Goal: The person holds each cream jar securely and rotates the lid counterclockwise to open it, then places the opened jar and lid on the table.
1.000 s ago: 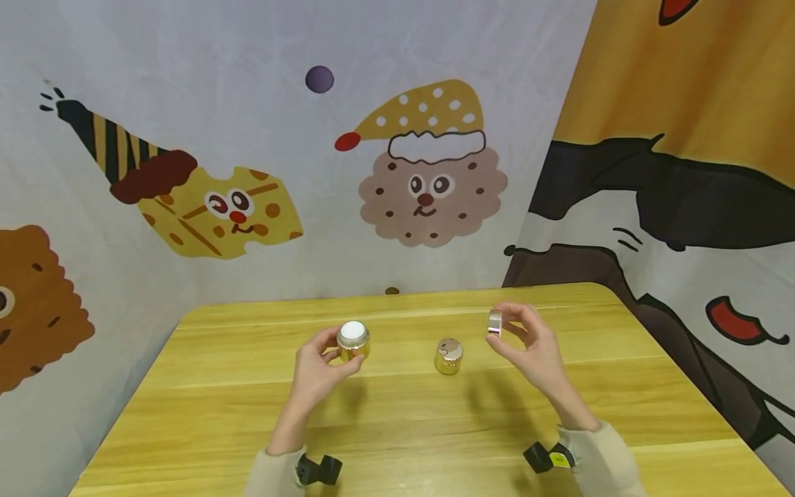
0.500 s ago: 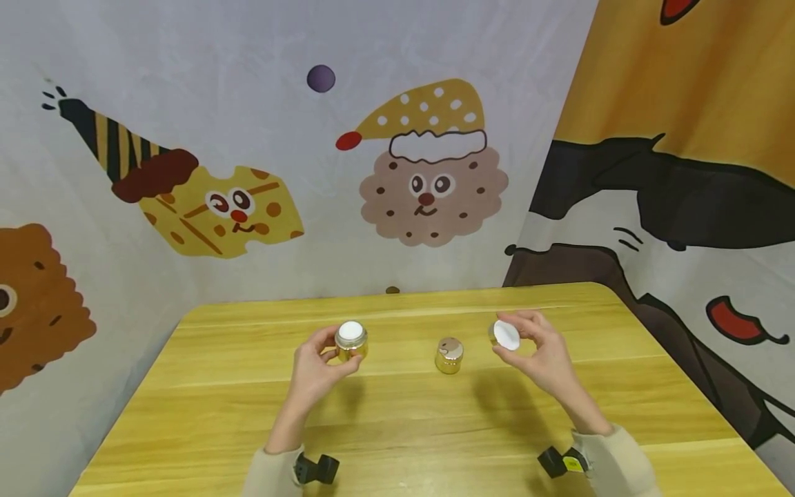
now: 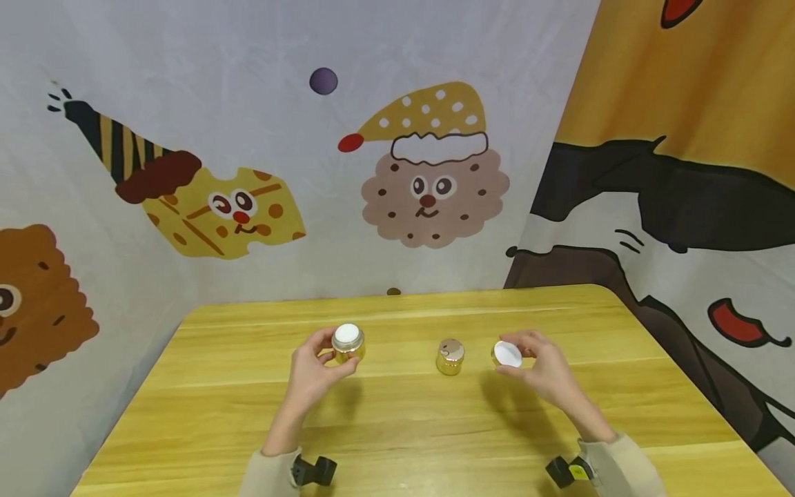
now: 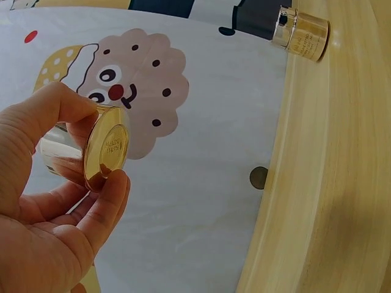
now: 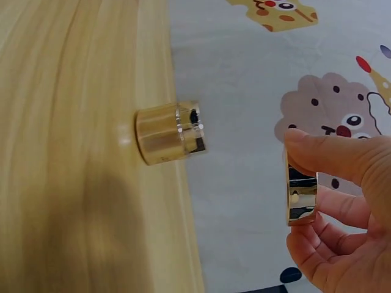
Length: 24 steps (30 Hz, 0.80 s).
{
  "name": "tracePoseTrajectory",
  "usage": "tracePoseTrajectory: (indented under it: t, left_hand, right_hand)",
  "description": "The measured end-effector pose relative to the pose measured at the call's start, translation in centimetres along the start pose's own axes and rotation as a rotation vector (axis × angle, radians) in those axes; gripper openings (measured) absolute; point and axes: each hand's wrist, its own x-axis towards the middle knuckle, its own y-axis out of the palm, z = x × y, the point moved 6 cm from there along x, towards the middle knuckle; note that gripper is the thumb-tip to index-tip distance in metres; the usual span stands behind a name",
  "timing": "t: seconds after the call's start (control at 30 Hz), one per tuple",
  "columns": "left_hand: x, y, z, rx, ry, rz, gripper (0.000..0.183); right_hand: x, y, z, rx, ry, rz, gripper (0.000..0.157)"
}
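Observation:
My left hand (image 3: pixel 317 369) grips a small gold cosmetic jar (image 3: pixel 350 347) above the table. Its lid is off, and a white disc shows in its mouth; in the left wrist view the gold base of the jar (image 4: pixel 110 146) faces the camera. My right hand (image 3: pixel 546 366) pinches a shiny gold lid (image 3: pixel 506 354) between thumb and fingers, white inner side tilted up toward the head camera. In the right wrist view the lid (image 5: pixel 302 195) appears edge-on. Between the hands, a second gold jar (image 3: pixel 450 357) stands upright on the table with its shiny lid on.
The wooden table (image 3: pixel 397 428) runs back to a cloth backdrop (image 3: pixel 323 262) printed with cartoon figures. A black wrist camera (image 3: pixel 313 471) sits on the left wrist, another black wrist camera (image 3: pixel 568 471) on the right. Hand shadows fall on the tabletop.
My right hand has turned the lid from edge-on to showing its white inside, and moved slightly down and toward me. The left hand and its jar shifted slightly left; the standing jar stayed put.

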Motion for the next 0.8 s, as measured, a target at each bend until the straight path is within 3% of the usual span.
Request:
tracePoseTrajectory:
  t: [0.43, 0.8]
  left_hand:
    - [0.1, 0.1, 0.1, 0.023, 0.001, -0.002, 0.045]
    - [0.1, 0.1, 0.1, 0.025, -0.005, -0.005, 0.046]
  right_hand:
    - [-1.3, 2.1, -2.3, -0.047, 0.138, 0.141, 0.041]
    - [-2.3, 3.5, -3.7, -0.059, 0.198, 0.219, 0.043]
